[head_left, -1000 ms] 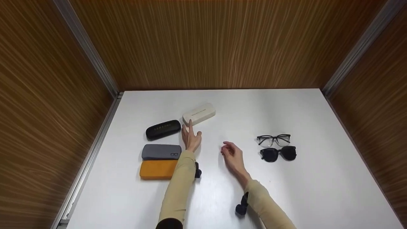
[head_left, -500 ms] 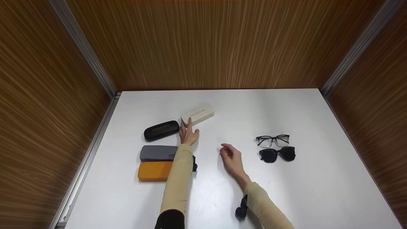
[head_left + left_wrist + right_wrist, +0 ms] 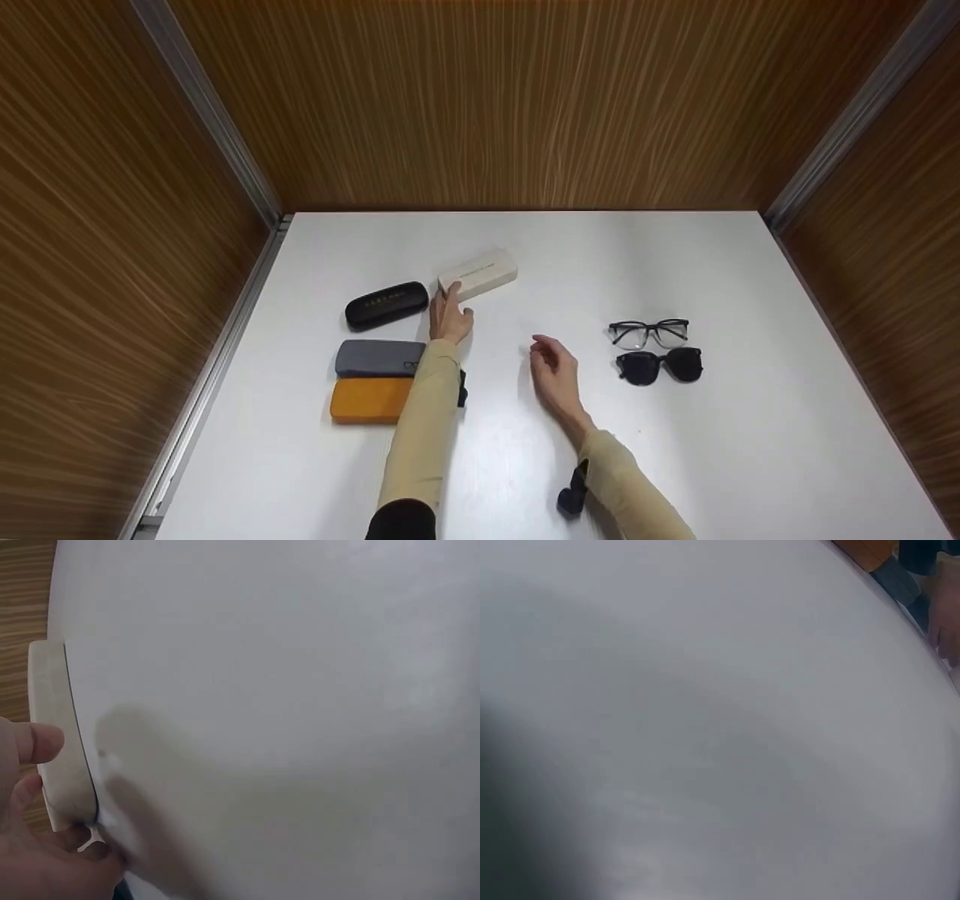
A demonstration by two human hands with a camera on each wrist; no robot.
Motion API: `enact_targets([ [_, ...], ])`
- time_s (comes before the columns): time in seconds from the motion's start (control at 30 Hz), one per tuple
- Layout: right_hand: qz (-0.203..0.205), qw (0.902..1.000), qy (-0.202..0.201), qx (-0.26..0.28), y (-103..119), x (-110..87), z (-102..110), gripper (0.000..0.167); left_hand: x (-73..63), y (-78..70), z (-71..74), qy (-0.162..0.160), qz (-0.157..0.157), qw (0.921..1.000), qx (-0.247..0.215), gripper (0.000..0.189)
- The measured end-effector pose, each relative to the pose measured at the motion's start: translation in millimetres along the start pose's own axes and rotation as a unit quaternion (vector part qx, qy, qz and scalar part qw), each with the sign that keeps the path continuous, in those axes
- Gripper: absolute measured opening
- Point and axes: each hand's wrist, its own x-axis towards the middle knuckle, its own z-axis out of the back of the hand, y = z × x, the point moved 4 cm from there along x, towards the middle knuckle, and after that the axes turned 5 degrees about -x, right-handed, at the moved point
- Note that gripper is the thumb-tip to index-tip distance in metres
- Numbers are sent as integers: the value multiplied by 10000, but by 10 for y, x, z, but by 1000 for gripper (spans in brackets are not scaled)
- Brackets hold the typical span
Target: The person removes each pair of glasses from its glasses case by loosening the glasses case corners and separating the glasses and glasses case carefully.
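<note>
My left hand (image 3: 451, 319) is at the near left end of a white glasses case (image 3: 480, 274), fingertips touching it and one finger lying over its top. In the left wrist view, the thumb of the left hand (image 3: 37, 840) stands in front of the side of the white glasses case (image 3: 64, 705), and other fingertips are at its lower end. My right hand (image 3: 556, 375) holds nothing, fingers loosely bent over the table. In the right wrist view the left hand (image 3: 946, 622) shows at the upper right; the right hand's fingers are not visible there.
A black glasses case (image 3: 387, 306) lies just left of my left hand. Nearer, a grey glasses case (image 3: 379, 358) and an orange case (image 3: 367, 400) are partly hidden by my left sleeve. Clear eyeglasses (image 3: 649, 334) and dark sunglasses (image 3: 660, 366) lie at the right. Wood panels (image 3: 517, 105) enclose the table.
My left hand has come to the white glasses case, which has shifted slightly right and nearer. The right hand has barely moved. The cases and glasses elsewhere stay put.
</note>
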Motion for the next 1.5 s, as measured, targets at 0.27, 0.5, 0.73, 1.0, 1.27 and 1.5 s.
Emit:
enact_targets([
  [0.27, -96, 9981, -609, 9, 9, 8, 47, 33, -210, -21, -40, -148, -490, 9985, -195, 57],
  [0.5, -575, 9971, -474, 140, -133, 27, 1, 42, -389, -37, -31, 11, -408, 9990, -200, 57],
  [0.73, -903, 9947, -290, 397, -460, 89, -41, 48, -535, -67, -13, 263, -451, 9983, -267, 55],
  [1.0, -1293, 9915, 95, 70, -467, 239, -37, 60, -646, -59, -46, 536, -440, 9967, -431, 51],
  [1.27, -1354, 9886, 640, -179, -412, 393, -36, 65, -561, -13, -58, 369, -102, 9941, -1014, 70],
  [1.5, -1495, 9865, 675, 21, -412, 382, 34, 59, -576, 40, -44, 546, 12, 9939, -963, 61],
])
